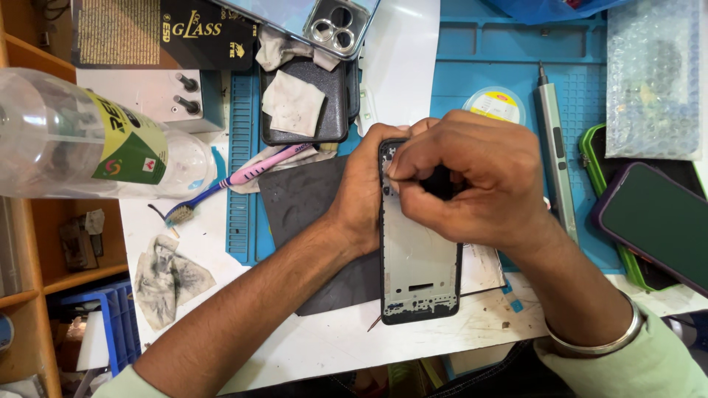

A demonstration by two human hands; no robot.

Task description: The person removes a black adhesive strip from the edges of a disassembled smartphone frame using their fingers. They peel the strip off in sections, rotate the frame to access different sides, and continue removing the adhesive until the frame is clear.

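An opened phone frame (pixel 417 269) with a black rim and pale inner plate lies upright on a dark grey pad (pixel 302 199). My left hand (pixel 366 193) grips its upper left edge. My right hand (pixel 470 175) is curled over the top of the frame, fingertips pinched together at its upper left corner. Whatever the fingers pinch is hidden. A thin reddish stick (pixel 375 323) pokes out below the frame's lower left corner.
A clear plastic bottle (pixel 81 140) lies at the left. A pink toothbrush (pixel 236 180), a black tray with stained wipes (pixel 302 99), a grey electric screwdriver (pixel 554 147), a tape roll (pixel 494 105), two phones (pixel 653 221) and a bubble-wrap bag (pixel 653 77) surround the blue mat (pixel 509 51).
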